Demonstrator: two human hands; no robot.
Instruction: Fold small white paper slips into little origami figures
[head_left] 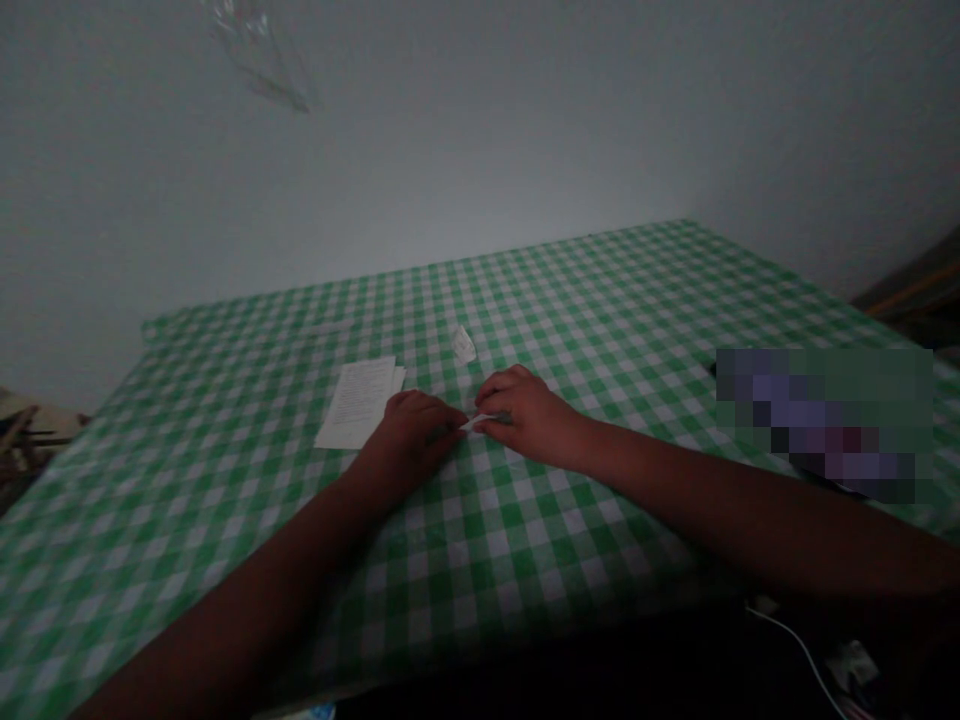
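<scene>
Both hands meet over the middle of the table, pinching a small piece of white paper (478, 421) that looks folded. My left hand (411, 432) holds its left end between thumb and fingers. At the other end, my right hand (525, 412) is closed on the paper, its fingers curled and partly hiding it. Just left of my left hand lies a small stack of printed paper sheets (358, 402), partly covered by that hand. Beyond the hands rests a small white folded paper piece (464, 345), touched by neither hand.
A green-and-white checked tablecloth (600, 320) covers the table, which stands against a pale wall (480, 130). On the right lies a blurred-out dark and purplish object (817, 425). A white cable (799, 640) hangs below the front edge at the lower right. The light is dim.
</scene>
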